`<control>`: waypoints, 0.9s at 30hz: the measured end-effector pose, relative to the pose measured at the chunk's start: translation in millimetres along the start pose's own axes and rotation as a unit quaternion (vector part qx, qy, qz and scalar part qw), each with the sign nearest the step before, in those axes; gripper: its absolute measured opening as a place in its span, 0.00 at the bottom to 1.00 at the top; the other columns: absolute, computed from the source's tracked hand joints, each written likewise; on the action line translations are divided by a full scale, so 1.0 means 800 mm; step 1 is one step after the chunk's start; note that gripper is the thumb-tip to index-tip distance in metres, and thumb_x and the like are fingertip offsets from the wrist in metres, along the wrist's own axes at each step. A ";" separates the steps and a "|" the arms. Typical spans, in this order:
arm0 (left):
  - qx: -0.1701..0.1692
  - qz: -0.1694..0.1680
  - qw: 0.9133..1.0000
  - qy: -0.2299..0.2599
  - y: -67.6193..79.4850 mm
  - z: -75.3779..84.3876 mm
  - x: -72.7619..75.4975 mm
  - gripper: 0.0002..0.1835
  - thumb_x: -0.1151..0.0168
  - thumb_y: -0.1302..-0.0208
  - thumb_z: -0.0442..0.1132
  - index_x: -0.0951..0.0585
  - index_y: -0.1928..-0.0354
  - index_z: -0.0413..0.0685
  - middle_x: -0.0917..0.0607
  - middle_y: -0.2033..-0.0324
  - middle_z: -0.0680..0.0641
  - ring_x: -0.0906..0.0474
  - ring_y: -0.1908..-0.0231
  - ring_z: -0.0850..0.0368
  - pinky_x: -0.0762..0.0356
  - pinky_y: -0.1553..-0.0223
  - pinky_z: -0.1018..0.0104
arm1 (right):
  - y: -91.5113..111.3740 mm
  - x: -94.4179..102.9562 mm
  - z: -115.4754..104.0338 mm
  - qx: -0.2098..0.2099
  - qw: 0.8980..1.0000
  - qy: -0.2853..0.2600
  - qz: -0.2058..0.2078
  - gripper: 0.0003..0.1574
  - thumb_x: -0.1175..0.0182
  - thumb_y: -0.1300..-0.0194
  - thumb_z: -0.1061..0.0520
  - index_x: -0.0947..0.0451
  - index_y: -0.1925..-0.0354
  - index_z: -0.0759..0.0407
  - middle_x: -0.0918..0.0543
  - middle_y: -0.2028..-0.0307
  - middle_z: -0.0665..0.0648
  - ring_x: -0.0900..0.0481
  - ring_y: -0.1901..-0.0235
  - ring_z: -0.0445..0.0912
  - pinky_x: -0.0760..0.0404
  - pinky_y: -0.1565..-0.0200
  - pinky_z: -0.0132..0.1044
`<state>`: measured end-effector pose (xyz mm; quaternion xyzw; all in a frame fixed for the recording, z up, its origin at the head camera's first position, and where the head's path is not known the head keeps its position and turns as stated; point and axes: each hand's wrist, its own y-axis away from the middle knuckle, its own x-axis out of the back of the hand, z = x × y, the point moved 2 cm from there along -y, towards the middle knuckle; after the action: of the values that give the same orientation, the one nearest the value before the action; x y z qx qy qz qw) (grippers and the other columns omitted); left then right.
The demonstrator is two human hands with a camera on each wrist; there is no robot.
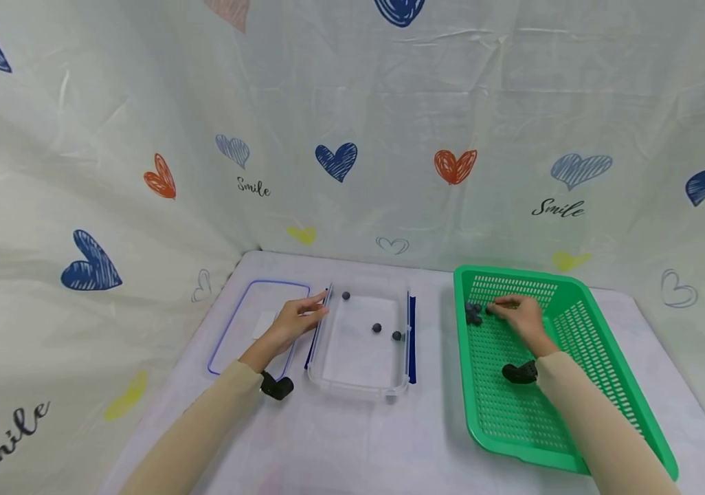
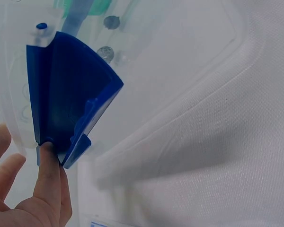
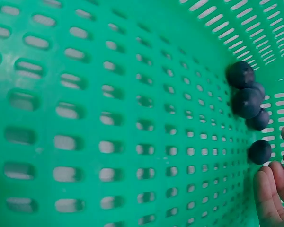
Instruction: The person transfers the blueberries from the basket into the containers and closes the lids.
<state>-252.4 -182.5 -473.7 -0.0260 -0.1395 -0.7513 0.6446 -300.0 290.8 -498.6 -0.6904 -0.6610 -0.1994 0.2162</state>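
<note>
A clear plastic box (image 1: 352, 390) with blue side latches stands on the table, holding three blueberries (image 1: 376, 328). At its left side is my left hand (image 1: 293, 322); in the left wrist view its extended fingers touch the lower end of a flipped-out blue latch (image 2: 66, 90), thumb apart. My right hand (image 1: 521, 317) reaches into a green basket (image 1: 465, 385). Its fingertips are beside a single blueberry (image 3: 260, 152), with a gap between thumb and berry in the right wrist view. Several more blueberries (image 3: 246, 102) cluster against the basket's wall.
Left of the box lies a clear lid with a blue rim (image 1: 278, 282), partly behind the left hand. The basket's raised walls surround the right hand. A heart-printed curtain (image 1: 389, 124) hangs along the table's far side.
</note>
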 end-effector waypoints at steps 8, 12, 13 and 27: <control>-0.001 0.001 1.000 0.005 0.000 0.001 0.000 0.28 0.39 0.28 0.37 0.32 0.28 0.45 0.25 0.41 0.34 0.25 0.44 0.50 0.25 0.40 0.58 | -0.003 -0.007 0.003 -0.019 1.000 0.017 0.013 0.23 0.33 0.33 0.56 0.21 0.47 0.74 0.16 0.55 0.68 0.20 0.62 0.45 0.17 0.63 0.35; 0.005 0.003 1.000 0.001 -0.002 0.001 0.000 0.28 0.39 0.28 0.36 0.32 0.28 0.46 0.25 0.41 0.35 0.24 0.44 0.50 0.24 0.41 0.59 | -0.003 -0.009 0.003 -0.023 0.999 0.016 0.018 0.23 0.32 0.34 0.58 0.20 0.48 0.74 0.15 0.57 0.68 0.21 0.66 0.37 0.19 0.66 0.29; 0.006 0.004 1.000 0.000 -0.002 0.000 0.000 0.28 0.39 0.28 0.36 0.32 0.28 0.47 0.25 0.41 0.35 0.24 0.44 0.50 0.24 0.41 0.59 | -0.003 -0.010 0.003 -0.023 0.999 0.017 0.017 0.23 0.32 0.34 0.58 0.20 0.48 0.75 0.15 0.57 0.68 0.21 0.66 0.38 0.19 0.66 0.28; 0.012 0.005 1.000 -0.006 -0.001 0.003 0.001 0.28 0.39 0.28 0.37 0.30 0.28 0.49 0.25 0.40 0.36 0.24 0.45 0.50 0.24 0.41 0.59 | 0.001 -0.015 0.001 -0.027 0.999 0.012 0.026 0.20 0.33 0.34 0.61 0.19 0.49 0.75 0.15 0.56 0.70 0.22 0.67 0.35 0.19 0.65 0.30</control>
<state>-253.6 -182.8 -471.6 -0.0233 -0.1519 -0.7460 0.6480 -299.5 281.5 -505.8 -0.7105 -0.6346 -0.2195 0.2105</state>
